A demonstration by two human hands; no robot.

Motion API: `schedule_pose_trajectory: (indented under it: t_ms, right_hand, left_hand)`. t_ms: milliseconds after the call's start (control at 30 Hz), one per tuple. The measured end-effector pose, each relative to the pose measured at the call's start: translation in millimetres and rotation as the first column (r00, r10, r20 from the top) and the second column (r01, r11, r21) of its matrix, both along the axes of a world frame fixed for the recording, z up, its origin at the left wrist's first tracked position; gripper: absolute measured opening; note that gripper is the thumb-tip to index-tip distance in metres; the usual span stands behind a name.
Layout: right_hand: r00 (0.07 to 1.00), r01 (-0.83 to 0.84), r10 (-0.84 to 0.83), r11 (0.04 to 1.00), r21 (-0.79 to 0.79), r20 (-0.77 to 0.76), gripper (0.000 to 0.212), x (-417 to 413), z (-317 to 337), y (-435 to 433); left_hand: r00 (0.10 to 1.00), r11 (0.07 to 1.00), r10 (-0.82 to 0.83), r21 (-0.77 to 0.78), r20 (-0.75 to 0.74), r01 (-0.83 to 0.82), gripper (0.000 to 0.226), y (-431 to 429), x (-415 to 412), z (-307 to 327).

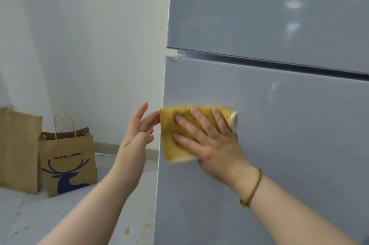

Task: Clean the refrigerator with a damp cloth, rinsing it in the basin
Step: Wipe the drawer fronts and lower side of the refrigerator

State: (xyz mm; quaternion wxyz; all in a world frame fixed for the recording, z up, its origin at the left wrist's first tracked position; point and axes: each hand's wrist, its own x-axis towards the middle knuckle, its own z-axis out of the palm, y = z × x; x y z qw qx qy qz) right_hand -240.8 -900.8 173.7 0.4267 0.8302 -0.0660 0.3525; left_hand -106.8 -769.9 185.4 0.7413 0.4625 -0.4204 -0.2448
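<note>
A grey two-door refrigerator (279, 114) fills the right of the head view. A folded yellow cloth (173, 144) with a white edge lies flat against the lower door near its left edge. My right hand (207, 140) presses on the cloth with straight, spread fingers. My left hand (137, 130) hovers just left of the door's edge, fingers relaxed, fingertips close to the cloth's left corner and holding nothing. Small dark specks dot the lower door below the cloth. The basin is out of view.
Two brown paper bags stand on the floor against the white wall at left: a plain one (18, 150) and one with a blue deer print (67, 164). The pale tiled floor (123, 224) has yellowish stains near the refrigerator's base.
</note>
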Motion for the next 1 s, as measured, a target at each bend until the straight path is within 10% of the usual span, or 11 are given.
schedule_pose_trajectory:
  t_ms: [167, 467, 633, 767, 1000]
  right_hand:
    - [0.996, 0.031, -0.032, 0.999, -0.021, -0.088, 0.044, -44, -52, -11]
    - [0.751, 0.015, -0.155, 0.976, 0.218, 0.642, 0.043, -12, 12, -2]
    - [0.99, 0.085, -0.093, 0.993, 0.08, 0.105, 0.036, 10, -99, 16]
    - [0.974, 0.006, -0.022, 0.997, -0.074, -0.224, 0.036, -11, -101, 4]
    - [0.935, 0.043, -0.076, 0.994, 0.102, 0.345, 0.038, -5, -50, 2]
  left_hand:
    - [0.999, 1.0, 0.005, -0.005, 0.035, -0.005, 0.055, -2, -13, -6]
    - [1.0, 0.98, -0.026, 0.198, 0.015, 0.023, 0.05, -1, 1, -38]
    - [0.996, 0.977, -0.082, 0.199, 0.023, 0.076, 0.051, -3, 1, -37]
    - [0.996, 0.974, -0.078, 0.215, 0.043, 0.067, 0.054, -2, 4, -39]
    - [0.995, 0.98, 0.009, 0.197, 0.095, -0.028, 0.058, -6, -8, -43]
